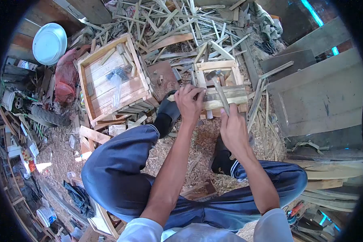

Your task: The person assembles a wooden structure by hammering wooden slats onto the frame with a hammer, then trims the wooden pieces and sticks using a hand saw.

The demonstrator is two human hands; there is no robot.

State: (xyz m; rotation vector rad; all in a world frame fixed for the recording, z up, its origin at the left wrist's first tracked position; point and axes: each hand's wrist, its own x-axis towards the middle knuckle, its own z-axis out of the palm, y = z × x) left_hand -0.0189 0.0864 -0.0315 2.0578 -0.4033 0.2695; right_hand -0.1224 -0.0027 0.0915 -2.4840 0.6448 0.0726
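My right hand (233, 127) is wrapped round the wooden handle of a hammer (221, 96), whose metal head points away from me above a small wooden frame (215, 65). Across the near side of that frame lie wooden slats (234, 96). My left hand (188, 104) is closed over the left end of the slats, with a bit of wood showing past its outer side. Its thumb and forefinger come together near the hammer; whether a nail is between them is too small to tell.
To the left stands a wooden crate (113, 76) with a plastic bag (117, 80) of small dark pieces, likely nails. Scrap sticks (169, 24) pile up ahead. Large boards (318, 92) lean at the right. Sawdust (165, 157) covers the ground around my feet.
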